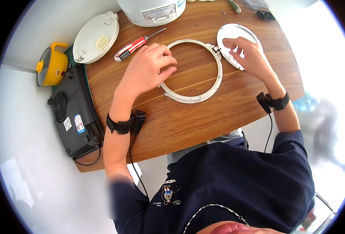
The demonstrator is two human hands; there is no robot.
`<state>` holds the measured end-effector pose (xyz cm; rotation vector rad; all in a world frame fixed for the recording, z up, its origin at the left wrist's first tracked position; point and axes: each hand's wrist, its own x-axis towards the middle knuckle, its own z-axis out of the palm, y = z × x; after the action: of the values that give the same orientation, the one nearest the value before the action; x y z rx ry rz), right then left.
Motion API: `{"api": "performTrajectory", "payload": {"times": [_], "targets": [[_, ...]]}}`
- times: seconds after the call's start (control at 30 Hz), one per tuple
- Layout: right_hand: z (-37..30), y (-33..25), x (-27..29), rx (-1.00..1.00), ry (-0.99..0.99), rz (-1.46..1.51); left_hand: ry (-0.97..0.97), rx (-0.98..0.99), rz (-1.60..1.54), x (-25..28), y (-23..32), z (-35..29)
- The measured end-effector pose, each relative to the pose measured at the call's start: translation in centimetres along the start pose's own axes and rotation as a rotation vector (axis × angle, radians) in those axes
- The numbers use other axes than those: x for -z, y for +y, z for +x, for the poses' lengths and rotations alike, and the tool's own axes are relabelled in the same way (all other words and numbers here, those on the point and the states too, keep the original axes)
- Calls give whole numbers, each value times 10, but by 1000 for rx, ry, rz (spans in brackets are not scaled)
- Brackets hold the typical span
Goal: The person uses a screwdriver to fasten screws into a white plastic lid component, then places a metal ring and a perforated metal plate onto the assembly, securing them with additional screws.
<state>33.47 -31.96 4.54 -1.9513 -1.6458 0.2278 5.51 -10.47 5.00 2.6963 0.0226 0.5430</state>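
A white plastic ring [190, 100] lies on the wooden table in front of me. My left hand [151, 68] is over its left side, fingers bent and thumb apart, hiding that part of the rim. I see nothing between these fingers. A round white inner lid [235, 31] sits beside the ring and meets it at a small hinge-like piece [216, 50]. Over this lid is my right hand [248, 54], its fingers apart and bent toward the surface; whether they touch it I cannot tell. Behind my left hand rests a screwdriver [131, 48] with a red, white and blue handle.
A white rice cooker body [153, 9] stands at the back. Left of it leans a white outer lid [88, 35]. A black induction cooker [73, 117] and a yellow pot [53, 64] line the left edge. Small screws [223, 12] and a black object [265, 15] lie far right.
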Motion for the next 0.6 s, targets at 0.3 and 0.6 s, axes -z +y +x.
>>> {"api": "performTrajectory", "payload": {"times": [0.3, 0.6], "targets": [[42, 123, 28, -73, -4, -189, 129, 426, -111, -19, -4, 0], [49, 119, 31, -235, -173, -156, 29, 592, -17, -22, -15, -6]]}}
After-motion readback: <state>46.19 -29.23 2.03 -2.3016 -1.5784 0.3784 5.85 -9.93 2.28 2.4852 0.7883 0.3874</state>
